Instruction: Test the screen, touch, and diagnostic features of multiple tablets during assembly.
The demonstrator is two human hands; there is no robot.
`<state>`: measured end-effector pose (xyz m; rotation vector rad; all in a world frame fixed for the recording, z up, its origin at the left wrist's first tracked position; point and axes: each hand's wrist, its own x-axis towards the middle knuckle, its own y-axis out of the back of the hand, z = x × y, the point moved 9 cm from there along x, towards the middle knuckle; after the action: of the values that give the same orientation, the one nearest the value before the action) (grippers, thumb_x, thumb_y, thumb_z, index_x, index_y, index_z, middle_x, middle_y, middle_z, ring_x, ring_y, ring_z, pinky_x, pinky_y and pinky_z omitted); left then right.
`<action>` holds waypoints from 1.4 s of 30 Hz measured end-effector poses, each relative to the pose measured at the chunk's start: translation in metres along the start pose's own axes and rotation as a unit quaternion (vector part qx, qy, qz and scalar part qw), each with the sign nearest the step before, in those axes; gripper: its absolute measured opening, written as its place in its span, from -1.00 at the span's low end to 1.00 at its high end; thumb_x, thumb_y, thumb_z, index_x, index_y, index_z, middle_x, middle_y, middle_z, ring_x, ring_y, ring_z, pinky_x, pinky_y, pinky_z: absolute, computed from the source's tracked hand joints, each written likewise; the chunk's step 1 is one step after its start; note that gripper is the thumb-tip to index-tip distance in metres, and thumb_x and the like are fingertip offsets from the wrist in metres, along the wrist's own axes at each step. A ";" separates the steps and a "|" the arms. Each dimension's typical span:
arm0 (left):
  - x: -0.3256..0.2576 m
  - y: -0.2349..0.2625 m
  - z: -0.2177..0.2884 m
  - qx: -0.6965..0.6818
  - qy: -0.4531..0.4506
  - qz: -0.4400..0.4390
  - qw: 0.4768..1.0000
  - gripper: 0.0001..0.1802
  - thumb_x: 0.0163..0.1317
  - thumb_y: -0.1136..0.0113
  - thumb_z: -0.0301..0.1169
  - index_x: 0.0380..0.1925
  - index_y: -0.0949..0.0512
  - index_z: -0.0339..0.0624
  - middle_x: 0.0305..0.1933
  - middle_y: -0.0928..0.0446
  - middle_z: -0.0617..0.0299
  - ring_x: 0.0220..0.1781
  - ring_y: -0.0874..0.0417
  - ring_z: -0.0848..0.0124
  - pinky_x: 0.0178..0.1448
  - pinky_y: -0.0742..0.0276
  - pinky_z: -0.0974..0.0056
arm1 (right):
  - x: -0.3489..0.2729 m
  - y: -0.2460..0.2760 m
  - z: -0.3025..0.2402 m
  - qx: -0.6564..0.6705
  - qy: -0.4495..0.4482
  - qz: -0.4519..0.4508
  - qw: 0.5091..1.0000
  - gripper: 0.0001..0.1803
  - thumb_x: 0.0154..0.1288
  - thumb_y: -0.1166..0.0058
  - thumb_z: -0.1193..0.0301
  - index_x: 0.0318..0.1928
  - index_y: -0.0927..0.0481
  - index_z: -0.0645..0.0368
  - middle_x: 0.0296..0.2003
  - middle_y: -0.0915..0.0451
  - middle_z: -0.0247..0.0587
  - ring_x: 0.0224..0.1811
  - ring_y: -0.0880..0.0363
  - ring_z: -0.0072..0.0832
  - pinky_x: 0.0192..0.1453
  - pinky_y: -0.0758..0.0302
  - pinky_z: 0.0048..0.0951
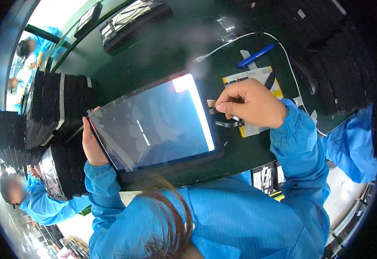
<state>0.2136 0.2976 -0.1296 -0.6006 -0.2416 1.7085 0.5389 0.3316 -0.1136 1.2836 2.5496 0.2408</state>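
A tablet screen (154,129), dark and glossy with a bright reflection and a small line of light text, is tilted in front of me. My left hand (94,144) grips its left edge, the thumb along the rim. At its right side my right hand (253,103) is closed in a pinch, beside a small tan tab (211,103). Whatever lies between those fingertips is too small to make out. A black flat cable (226,124) runs from the screen's right edge to a flat battery pack (251,131) with yellow edges, partly covered by my right hand.
Beyond the battery lie a blue pen (256,55) and a white cable (288,58) curving over the dark green table (154,69). Stacks of black trays (46,103) stand at left; another black tray (132,23) is farther back. Co-workers in blue (52,209) are at left.
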 end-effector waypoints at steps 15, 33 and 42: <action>-0.005 -0.007 0.001 0.001 -0.007 -0.010 1.000 -0.45 0.40 0.34 -0.04 0.16 -0.25 -0.22 0.10 -0.41 0.07 0.08 -0.47 0.22 0.18 -0.37 0.13 | -0.019 0.022 -0.033 -0.284 0.242 0.122 0.920 -0.87 0.16 -0.10 0.41 -0.36 -0.62 0.21 -0.34 -0.62 -0.18 -0.28 -0.55 -0.33 -0.19 -0.46 -0.36; 0.001 -0.006 -0.004 -0.053 0.037 -0.047 0.997 -0.44 0.39 0.34 -0.03 0.12 -0.33 -0.26 0.02 -0.49 0.07 -0.01 -0.53 0.28 0.10 -0.44 0.21 | -0.096 0.152 0.035 -0.602 -0.027 0.348 0.718 -0.71 0.29 0.06 0.41 -0.01 -0.52 0.18 0.02 -0.49 -0.08 0.10 -0.41 -0.17 0.21 -0.31 -0.28; 0.000 -0.001 -0.003 -0.009 0.018 -0.031 0.999 -0.43 0.39 0.34 -0.03 0.14 -0.32 -0.25 0.03 -0.48 0.07 -0.01 -0.53 0.29 0.10 -0.45 0.24 | -0.076 -0.055 -0.074 -0.494 0.297 0.132 0.807 -0.67 -0.02 -0.19 0.39 -0.15 -0.59 0.06 0.03 -0.47 -0.18 0.14 -0.35 -0.12 0.24 -0.21 -0.04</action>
<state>0.2164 0.2976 -0.1318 -0.6305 -0.2466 1.6350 0.5164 0.2360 -0.0459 1.1561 1.9773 1.9773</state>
